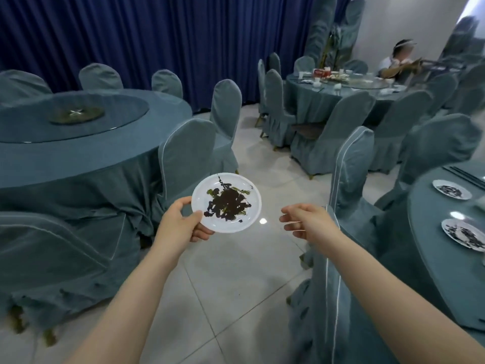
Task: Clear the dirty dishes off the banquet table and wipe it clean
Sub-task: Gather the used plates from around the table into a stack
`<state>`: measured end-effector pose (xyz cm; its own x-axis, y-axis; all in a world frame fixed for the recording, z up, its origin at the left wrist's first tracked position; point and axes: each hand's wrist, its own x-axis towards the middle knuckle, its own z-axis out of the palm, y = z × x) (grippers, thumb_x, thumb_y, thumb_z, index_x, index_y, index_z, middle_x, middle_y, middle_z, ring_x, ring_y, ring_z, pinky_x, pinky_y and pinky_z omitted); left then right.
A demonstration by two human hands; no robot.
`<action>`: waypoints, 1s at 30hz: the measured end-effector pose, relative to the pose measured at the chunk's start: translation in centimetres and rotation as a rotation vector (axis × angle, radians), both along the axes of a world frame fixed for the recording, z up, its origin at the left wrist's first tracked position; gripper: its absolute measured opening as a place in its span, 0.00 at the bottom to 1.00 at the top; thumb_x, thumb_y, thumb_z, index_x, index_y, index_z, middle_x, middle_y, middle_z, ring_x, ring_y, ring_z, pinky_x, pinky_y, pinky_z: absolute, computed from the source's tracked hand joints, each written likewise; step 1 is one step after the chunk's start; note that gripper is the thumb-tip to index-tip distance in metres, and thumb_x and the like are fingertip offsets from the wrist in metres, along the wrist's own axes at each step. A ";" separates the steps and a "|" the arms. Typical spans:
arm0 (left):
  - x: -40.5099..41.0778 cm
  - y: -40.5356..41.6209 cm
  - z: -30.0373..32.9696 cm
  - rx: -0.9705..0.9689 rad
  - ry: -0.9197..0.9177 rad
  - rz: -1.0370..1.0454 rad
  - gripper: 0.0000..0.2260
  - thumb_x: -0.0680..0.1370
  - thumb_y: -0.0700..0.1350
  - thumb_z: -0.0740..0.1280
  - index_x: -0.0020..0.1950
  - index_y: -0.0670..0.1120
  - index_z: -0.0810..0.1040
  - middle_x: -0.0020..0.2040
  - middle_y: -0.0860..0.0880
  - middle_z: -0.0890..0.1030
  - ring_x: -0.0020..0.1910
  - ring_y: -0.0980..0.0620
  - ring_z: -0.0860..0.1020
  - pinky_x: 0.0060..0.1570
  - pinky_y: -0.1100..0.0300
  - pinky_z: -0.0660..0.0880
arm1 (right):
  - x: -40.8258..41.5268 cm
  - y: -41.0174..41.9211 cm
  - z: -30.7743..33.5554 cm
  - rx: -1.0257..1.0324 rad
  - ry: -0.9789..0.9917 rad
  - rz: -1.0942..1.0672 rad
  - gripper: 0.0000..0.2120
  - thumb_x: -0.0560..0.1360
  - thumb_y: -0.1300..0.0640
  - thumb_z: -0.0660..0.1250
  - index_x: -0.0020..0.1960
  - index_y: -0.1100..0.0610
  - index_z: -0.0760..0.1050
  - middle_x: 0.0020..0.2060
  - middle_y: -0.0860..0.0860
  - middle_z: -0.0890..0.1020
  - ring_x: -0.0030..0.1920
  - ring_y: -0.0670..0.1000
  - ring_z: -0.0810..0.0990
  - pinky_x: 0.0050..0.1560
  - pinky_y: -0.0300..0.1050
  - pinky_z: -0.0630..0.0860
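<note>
a banquet hall in blue-grey: a round table (78, 158) with a glass turntable (31, 127) stands at left, ringed by covered chairs (189, 153), against a dark blue curtain (157, 35). at the right edge, a second table (430, 232) carries two smeared white plates (452, 189) lying flat, one behind the other, with dark chopsticks (464, 177) just beyond them. a third table (315, 101) in the far corner holds cups and dishes, with a seated person (393, 64) behind it. over the pale tiled floor (236, 285) between the tables, the left hand (181, 222) pinches the near-left rim of a plate (226, 203), thumb on top and fingers beneath. the plate is round, so it has no long axis; it is held in the air, face up and tilted slightly toward the camera, and holds a dark smear with greenish streaks at its centre. the right hand (307, 219) hangs just right of the plate, apart from it, fingers loosely extended and holding nothing.
</note>
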<state>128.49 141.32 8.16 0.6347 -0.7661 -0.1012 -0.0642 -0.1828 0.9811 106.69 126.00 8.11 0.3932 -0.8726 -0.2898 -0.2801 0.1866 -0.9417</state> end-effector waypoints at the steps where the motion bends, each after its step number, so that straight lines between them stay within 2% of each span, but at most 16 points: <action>1: 1.5 -1.8 -0.1 -0.006 -0.004 -0.009 0.14 0.79 0.37 0.60 0.62 0.49 0.69 0.30 0.44 0.83 0.24 0.53 0.79 0.26 0.64 0.72 | 1.0 -1.4 -0.1 -0.001 -0.008 -0.011 0.08 0.76 0.54 0.64 0.50 0.56 0.79 0.43 0.51 0.85 0.38 0.49 0.82 0.40 0.40 0.75; 9: 11.1 -17.3 0.4 -0.039 0.036 -0.188 0.13 0.78 0.38 0.60 0.61 0.51 0.70 0.27 0.45 0.82 0.22 0.55 0.76 0.24 0.66 0.70 | 5.3 -12.4 -0.5 -0.014 -0.071 -0.265 0.09 0.76 0.54 0.66 0.51 0.58 0.79 0.42 0.52 0.86 0.38 0.50 0.82 0.42 0.43 0.74; 13: 12.6 -25.3 1.2 -0.066 0.112 -0.271 0.13 0.79 0.38 0.60 0.61 0.50 0.70 0.29 0.44 0.82 0.22 0.55 0.75 0.23 0.67 0.71 | 4.5 -16.9 -1.0 0.005 -0.113 -0.435 0.08 0.76 0.56 0.65 0.50 0.59 0.79 0.40 0.54 0.86 0.32 0.48 0.80 0.42 0.45 0.73; 18: 12.7 -37.4 1.8 -0.075 0.058 -0.414 0.12 0.79 0.38 0.60 0.60 0.51 0.71 0.29 0.44 0.82 0.23 0.54 0.76 0.24 0.65 0.71 | 3.1 -24.7 -2.0 0.011 -0.157 -0.619 0.06 0.77 0.56 0.64 0.47 0.56 0.79 0.37 0.51 0.86 0.33 0.48 0.79 0.37 0.39 0.74; 22: 11.5 -45.7 1.8 -0.085 0.108 -0.480 0.12 0.79 0.37 0.60 0.60 0.50 0.71 0.28 0.44 0.81 0.23 0.54 0.76 0.23 0.66 0.72 | 1.1 -30.8 -3.6 0.062 -0.170 -0.711 0.06 0.77 0.57 0.65 0.48 0.57 0.79 0.39 0.52 0.86 0.34 0.49 0.80 0.33 0.38 0.74; 27: 9.0 -55.0 2.2 -0.065 0.113 -0.578 0.12 0.79 0.37 0.60 0.59 0.51 0.71 0.28 0.44 0.81 0.23 0.54 0.75 0.31 0.59 0.71 | -2.5 -36.9 -4.9 0.063 -0.174 -0.869 0.05 0.77 0.59 0.65 0.48 0.59 0.79 0.37 0.53 0.85 0.33 0.50 0.78 0.34 0.41 0.70; 30: 7.0 -60.4 2.2 -0.047 0.130 -0.659 0.12 0.79 0.37 0.59 0.59 0.51 0.71 0.27 0.44 0.81 0.23 0.54 0.75 0.32 0.59 0.70 | -4.5 -39.3 -5.1 0.077 -0.171 -0.962 0.05 0.78 0.60 0.63 0.47 0.58 0.78 0.35 0.52 0.85 0.33 0.51 0.78 0.35 0.41 0.70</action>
